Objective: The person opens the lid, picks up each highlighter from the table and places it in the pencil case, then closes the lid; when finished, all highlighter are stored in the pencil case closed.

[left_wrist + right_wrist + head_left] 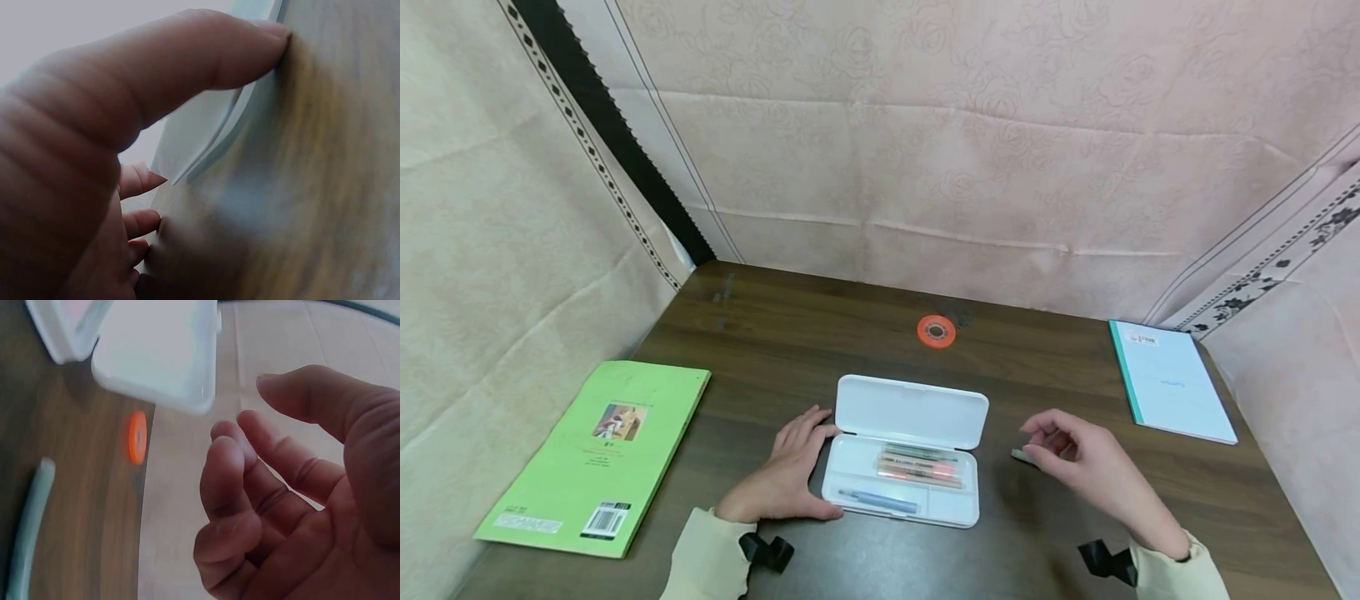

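A white pencil case [904, 521] lies open on the table, its lid tipped back. Several slim pens [919, 465] are in its upper part, and a light blue pen [878, 501] lies along the front. My left hand [786, 479] is at the case's left side, thumb at the near corner and fingers by the hinge end; the left wrist view shows the thumb [206, 53] against its edge. To the right of the case, my right hand [1075, 454] hovers with bent fingers and a gap before the thumb. Below it lies a grey-green stick-like thing [30, 531], apart from the fingers.
A green book [602, 458] lies at the table's left, and a light blue notebook [1176, 383] at the far right. Behind the case is an orange disc [936, 332]. Pale patterned cloth [925, 167] hangs round the table's back and sides.
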`<state>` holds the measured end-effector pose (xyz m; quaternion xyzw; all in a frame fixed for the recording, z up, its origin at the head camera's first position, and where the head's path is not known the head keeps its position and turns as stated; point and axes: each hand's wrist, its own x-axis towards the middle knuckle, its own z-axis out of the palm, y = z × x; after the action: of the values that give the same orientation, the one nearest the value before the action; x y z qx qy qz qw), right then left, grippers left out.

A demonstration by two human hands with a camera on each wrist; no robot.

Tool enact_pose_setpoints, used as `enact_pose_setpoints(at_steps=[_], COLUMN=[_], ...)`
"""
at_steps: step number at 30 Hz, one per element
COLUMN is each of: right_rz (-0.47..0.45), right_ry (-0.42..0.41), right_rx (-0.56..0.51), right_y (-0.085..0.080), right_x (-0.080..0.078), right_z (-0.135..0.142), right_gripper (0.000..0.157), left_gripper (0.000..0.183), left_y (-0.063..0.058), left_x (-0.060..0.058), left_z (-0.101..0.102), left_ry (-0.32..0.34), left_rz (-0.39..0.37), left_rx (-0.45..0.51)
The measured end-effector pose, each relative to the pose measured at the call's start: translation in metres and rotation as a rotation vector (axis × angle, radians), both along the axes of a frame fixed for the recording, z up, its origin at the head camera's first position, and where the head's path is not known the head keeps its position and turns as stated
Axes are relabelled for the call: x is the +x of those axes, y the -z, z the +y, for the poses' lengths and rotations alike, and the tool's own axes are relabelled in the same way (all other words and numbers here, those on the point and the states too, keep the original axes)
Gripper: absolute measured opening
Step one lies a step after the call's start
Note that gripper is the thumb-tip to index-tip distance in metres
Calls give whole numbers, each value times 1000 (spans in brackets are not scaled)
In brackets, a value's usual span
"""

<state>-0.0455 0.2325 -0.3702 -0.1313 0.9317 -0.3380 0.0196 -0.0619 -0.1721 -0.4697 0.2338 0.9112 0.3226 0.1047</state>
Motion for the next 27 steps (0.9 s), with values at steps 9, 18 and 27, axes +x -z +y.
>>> enact_pose_setpoints(at_steps=[9,18,27], right_rz=[-82,-285,-395], right_ry=[116,166,183], right_rx=[41,110,127], right_y=[11,35,56], right_x=[1,1,0], right_z=[41,65,82], right_gripper=[23,30,26], left_gripper=[97,97,97], left_y=[0,-1,-2], left_x=[0,0,1], left_z=[0,0,0], left_ry=[5,3,7], left_rz=[6,13,5], left_rx=[11,7,18])
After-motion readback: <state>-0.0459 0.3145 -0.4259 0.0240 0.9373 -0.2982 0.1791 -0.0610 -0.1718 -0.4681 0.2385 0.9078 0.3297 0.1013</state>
